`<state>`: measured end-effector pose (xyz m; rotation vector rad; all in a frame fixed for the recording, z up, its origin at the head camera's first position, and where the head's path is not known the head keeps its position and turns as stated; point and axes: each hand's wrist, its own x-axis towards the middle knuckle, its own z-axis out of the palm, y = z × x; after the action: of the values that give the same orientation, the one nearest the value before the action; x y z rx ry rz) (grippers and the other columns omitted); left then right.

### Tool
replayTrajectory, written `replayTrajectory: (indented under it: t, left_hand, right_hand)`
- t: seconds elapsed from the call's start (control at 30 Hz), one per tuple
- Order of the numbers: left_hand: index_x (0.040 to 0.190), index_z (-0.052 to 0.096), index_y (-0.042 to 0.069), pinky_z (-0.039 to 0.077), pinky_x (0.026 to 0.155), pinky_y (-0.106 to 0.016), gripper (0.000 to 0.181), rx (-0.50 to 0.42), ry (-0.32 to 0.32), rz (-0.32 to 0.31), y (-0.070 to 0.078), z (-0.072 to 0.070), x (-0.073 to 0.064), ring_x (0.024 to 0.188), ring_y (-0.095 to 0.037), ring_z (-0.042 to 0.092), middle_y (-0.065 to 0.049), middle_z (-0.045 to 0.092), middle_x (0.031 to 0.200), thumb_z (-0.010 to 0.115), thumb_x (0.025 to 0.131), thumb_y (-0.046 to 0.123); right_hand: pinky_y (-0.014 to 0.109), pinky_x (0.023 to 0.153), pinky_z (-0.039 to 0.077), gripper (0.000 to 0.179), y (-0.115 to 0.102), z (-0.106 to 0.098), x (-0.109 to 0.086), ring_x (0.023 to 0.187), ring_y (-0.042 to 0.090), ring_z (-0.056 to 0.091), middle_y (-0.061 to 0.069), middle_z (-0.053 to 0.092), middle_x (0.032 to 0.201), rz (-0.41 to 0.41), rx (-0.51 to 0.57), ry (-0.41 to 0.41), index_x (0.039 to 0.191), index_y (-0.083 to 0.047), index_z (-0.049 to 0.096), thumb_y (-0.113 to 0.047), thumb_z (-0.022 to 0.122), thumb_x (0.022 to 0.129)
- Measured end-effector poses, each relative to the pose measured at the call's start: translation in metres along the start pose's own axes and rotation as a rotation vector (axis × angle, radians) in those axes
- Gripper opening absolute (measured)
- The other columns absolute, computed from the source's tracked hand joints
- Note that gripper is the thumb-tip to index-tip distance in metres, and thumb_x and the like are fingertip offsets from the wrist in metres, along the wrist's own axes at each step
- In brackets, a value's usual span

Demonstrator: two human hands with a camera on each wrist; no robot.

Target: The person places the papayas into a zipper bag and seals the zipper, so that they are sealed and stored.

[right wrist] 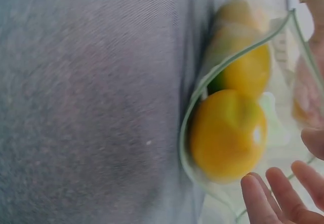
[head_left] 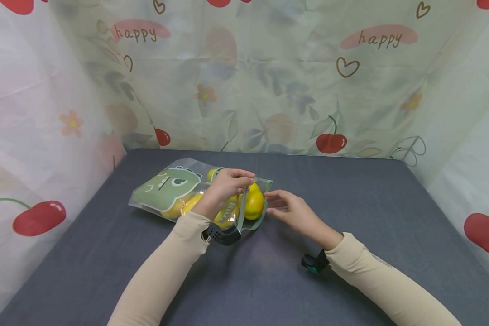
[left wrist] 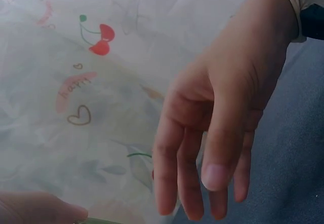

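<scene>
A clear zip bag with a green cartoon dinosaur print lies on the dark table, its green-edged mouth held apart toward the right. Several yellow fruits show inside, and one yellow fruit sits right at the mouth. My left hand reaches over the bag and pinches the upper rim of its mouth; in the left wrist view only part of that hand appears beside the green edge. My right hand is just right of the mouth, fingers loosely extended and fingertips close to the front fruit.
The dark cloth-covered table extends around the bag on all sides. Behind it hangs a printed curtain, with more curtain at the left and right. Each wrist carries a black strap device, such as the left one.
</scene>
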<state>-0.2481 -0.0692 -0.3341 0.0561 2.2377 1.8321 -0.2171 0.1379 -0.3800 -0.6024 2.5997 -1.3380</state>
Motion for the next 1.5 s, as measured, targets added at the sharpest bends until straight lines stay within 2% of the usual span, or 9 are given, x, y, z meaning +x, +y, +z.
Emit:
replayTrajectory:
  t: [0.23, 0.47, 0.7, 0.93, 1.03, 1.13, 1.27, 1.5]
  left_hand:
    - [0.114, 0.068, 0.002, 0.047, 0.071, -0.027, 0.025, -0.022, 0.010, 0.001, 0.001, 0.001, 0.001, 0.071, -0.014, 0.053, -0.014, 0.065, 0.110, 0.062, 0.091, 0.011]
    - [0.114, 0.069, 0.005, 0.048, 0.072, -0.027, 0.025, -0.020, 0.023, -0.008, 0.003, 0.001, 0.003, 0.075, -0.015, 0.056, -0.012, 0.066, 0.112, 0.063, 0.092, 0.013]
    - [0.117, 0.068, 0.004, 0.048, 0.074, -0.025, 0.028, -0.032, 0.035, -0.012, 0.005, 0.003, 0.005, 0.078, -0.015, 0.056, -0.010, 0.066, 0.113, 0.065, 0.092, 0.015]
    - [0.115, 0.069, 0.007, 0.045, 0.072, -0.027, 0.025, -0.054, 0.052, -0.011, 0.007, 0.004, 0.006, 0.074, -0.015, 0.052, -0.012, 0.065, 0.114, 0.065, 0.092, 0.016]
    - [0.116, 0.069, 0.008, 0.045, 0.075, -0.029, 0.026, -0.061, 0.073, -0.013, 0.007, 0.005, 0.007, 0.077, -0.016, 0.053, -0.009, 0.065, 0.113, 0.065, 0.092, 0.017]
    - [0.118, 0.069, 0.008, 0.048, 0.084, -0.033, 0.028, -0.068, 0.091, -0.011, 0.007, 0.006, 0.008, 0.083, -0.016, 0.056, -0.006, 0.066, 0.114, 0.065, 0.092, 0.017]
    - [0.118, 0.069, 0.006, 0.047, 0.090, -0.038, 0.028, -0.108, 0.103, -0.003, 0.007, 0.008, 0.009, 0.081, -0.016, 0.055, -0.009, 0.066, 0.115, 0.065, 0.092, 0.016]
    - [0.115, 0.070, 0.008, 0.049, 0.091, -0.034, 0.026, -0.139, 0.123, -0.011, 0.007, 0.010, 0.012, 0.091, -0.016, 0.059, -0.008, 0.066, 0.116, 0.067, 0.091, 0.017]
  right_hand:
    - [0.043, 0.093, 0.052, 0.038, -0.007, -0.005, -0.010, 0.115, 0.028, 0.061, 0.011, 0.059, 0.131, -0.012, 0.027, 0.006, 0.129, -0.011, 0.057, -0.022, 0.065, 0.093]
    - [0.038, 0.086, 0.055, 0.034, -0.010, -0.004, -0.017, 0.106, 0.024, 0.064, 0.012, 0.065, 0.120, -0.026, 0.059, -0.002, 0.123, -0.006, 0.061, -0.022, 0.065, 0.093]
    - [0.033, 0.083, 0.054, 0.030, -0.010, 0.002, -0.023, 0.099, 0.022, 0.064, 0.011, 0.067, 0.114, -0.051, 0.086, -0.045, 0.118, -0.005, 0.064, -0.021, 0.064, 0.093]
    - [0.027, 0.080, 0.053, 0.028, -0.011, 0.010, -0.027, 0.098, 0.030, 0.065, 0.007, 0.069, 0.108, -0.057, 0.113, -0.101, 0.114, -0.004, 0.065, -0.023, 0.065, 0.093]
    - [0.029, 0.081, 0.053, 0.029, -0.009, 0.015, -0.027, 0.096, 0.029, 0.065, 0.006, 0.069, 0.105, -0.043, 0.115, -0.118, 0.112, -0.005, 0.066, -0.026, 0.066, 0.092]
    - [0.031, 0.081, 0.052, 0.031, -0.008, 0.019, -0.027, 0.094, 0.027, 0.064, 0.007, 0.069, 0.104, -0.028, 0.118, -0.141, 0.112, -0.005, 0.067, -0.029, 0.066, 0.092]
    - [0.031, 0.080, 0.052, 0.033, -0.008, 0.024, -0.027, 0.093, 0.026, 0.064, 0.009, 0.069, 0.104, -0.012, 0.133, -0.172, 0.113, -0.005, 0.066, -0.031, 0.065, 0.093]
    - [0.033, 0.078, 0.054, 0.034, -0.008, 0.030, -0.025, 0.092, 0.028, 0.066, 0.010, 0.069, 0.102, 0.000, 0.170, -0.187, 0.115, -0.004, 0.065, -0.029, 0.066, 0.092]
